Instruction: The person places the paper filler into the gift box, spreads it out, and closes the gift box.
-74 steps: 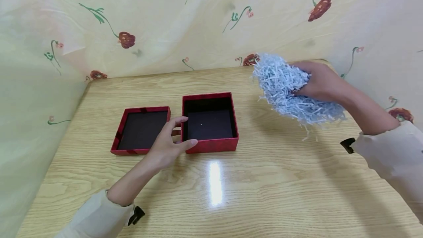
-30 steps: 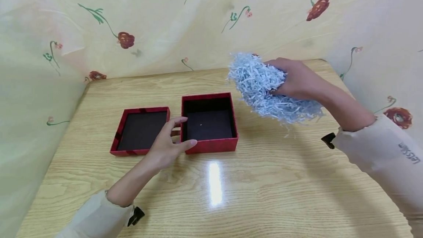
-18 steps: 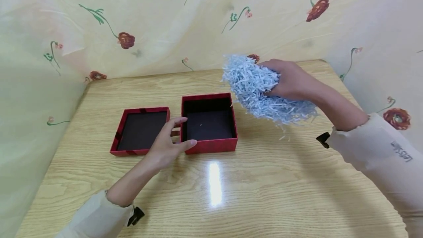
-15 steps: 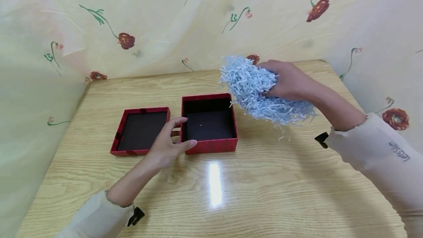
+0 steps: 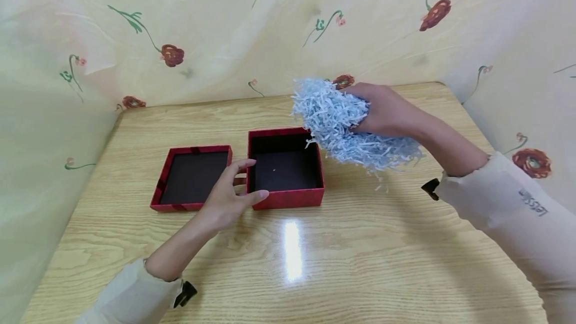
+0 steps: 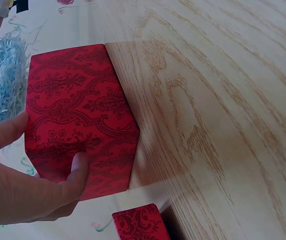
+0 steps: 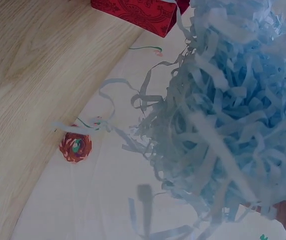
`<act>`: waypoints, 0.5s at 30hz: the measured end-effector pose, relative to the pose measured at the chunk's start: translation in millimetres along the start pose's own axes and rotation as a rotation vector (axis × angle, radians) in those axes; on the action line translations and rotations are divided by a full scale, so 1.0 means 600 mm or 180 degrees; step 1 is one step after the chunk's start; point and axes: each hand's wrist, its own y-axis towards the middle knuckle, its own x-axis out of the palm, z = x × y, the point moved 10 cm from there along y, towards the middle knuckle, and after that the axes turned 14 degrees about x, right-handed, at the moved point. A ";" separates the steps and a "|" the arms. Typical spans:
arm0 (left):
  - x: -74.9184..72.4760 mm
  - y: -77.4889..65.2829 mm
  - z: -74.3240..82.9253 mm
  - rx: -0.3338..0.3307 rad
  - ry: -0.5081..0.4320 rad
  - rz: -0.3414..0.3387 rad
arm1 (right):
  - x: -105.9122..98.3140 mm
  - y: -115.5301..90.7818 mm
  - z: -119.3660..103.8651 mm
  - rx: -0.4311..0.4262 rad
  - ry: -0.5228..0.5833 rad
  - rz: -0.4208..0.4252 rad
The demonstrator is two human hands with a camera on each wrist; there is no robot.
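An uncovered red patterned box [image 5: 288, 198] with a dark inside stands at mid-table. My left hand [image 5: 227, 199] grips its near left corner, thumb at the front rim and fingers along the left side. In the left wrist view, a fingertip presses the box's wall [image 6: 77, 95]. My right hand [image 5: 382, 111] holds a big bundle of pale blue shredded paper [image 5: 333, 114] in the air, over and beyond the box's right rim. Loose strands hang from the bundle. Shredded paper [image 7: 228, 110] fills much of the right wrist view and hides most of the hand.
Left of the box lies a shallow red lid [image 5: 193, 176], dark inside facing up, partly behind my left hand. The wooden table [image 5: 360, 264] runs back to a flowered cloth [image 5: 216, 29] that hangs at the back and sides. A tiny pale speck lies in the box.
My right hand has carried the shredded paper left, from well right of the box to its right rim. The left hand, box and lid have stayed where they were.
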 end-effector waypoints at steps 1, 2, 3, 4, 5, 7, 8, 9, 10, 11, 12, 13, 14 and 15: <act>0.000 0.000 0.000 0.0000 -0.0002 0.0004 | 0.001 0.001 -0.001 -0.0009 0.0000 -0.0005; 0.000 0.000 0.000 -0.0002 0.0000 0.0011 | 0.002 0.002 -0.002 -0.0016 0.0004 -0.0009; -0.001 0.001 0.000 -0.0006 0.0003 0.0015 | 0.003 0.003 -0.002 -0.0015 0.0013 -0.0016; -0.001 0.001 0.000 -0.0004 0.0007 0.0017 | 0.004 0.004 -0.003 -0.0011 0.0017 -0.0022; -0.001 0.001 0.000 0.0002 0.0009 0.0014 | 0.005 0.005 -0.003 -0.0011 0.0022 -0.0030; -0.001 0.001 0.000 0.0011 0.0011 0.0014 | 0.007 0.007 -0.004 0.0003 0.0036 -0.0048; -0.001 0.001 0.000 0.0012 0.0013 0.0017 | 0.008 0.008 -0.004 0.0005 0.0039 -0.0057; -0.001 0.001 -0.001 0.0015 0.0010 0.0017 | 0.009 0.009 -0.004 0.0012 0.0048 -0.0066; -0.001 0.001 -0.001 0.0015 0.0009 0.0016 | 0.011 0.010 -0.004 0.0018 0.0051 -0.0073; 0.000 0.002 -0.001 0.0017 0.0008 0.0015 | 0.012 0.011 -0.004 0.0025 0.0051 -0.0083; 0.000 0.002 -0.001 0.0018 0.0005 0.0015 | 0.013 0.012 -0.004 0.0025 0.0052 -0.0087; -0.001 0.003 -0.002 0.0014 0.0005 0.0022 | 0.015 0.014 -0.005 0.0026 0.0052 -0.0090; -0.001 0.003 -0.003 0.0007 0.0005 0.0029 | 0.016 0.015 -0.005 0.0032 0.0053 -0.0095; -0.001 0.004 -0.003 0.0003 0.0005 0.0033 | 0.017 0.016 -0.006 0.0028 0.0063 -0.0098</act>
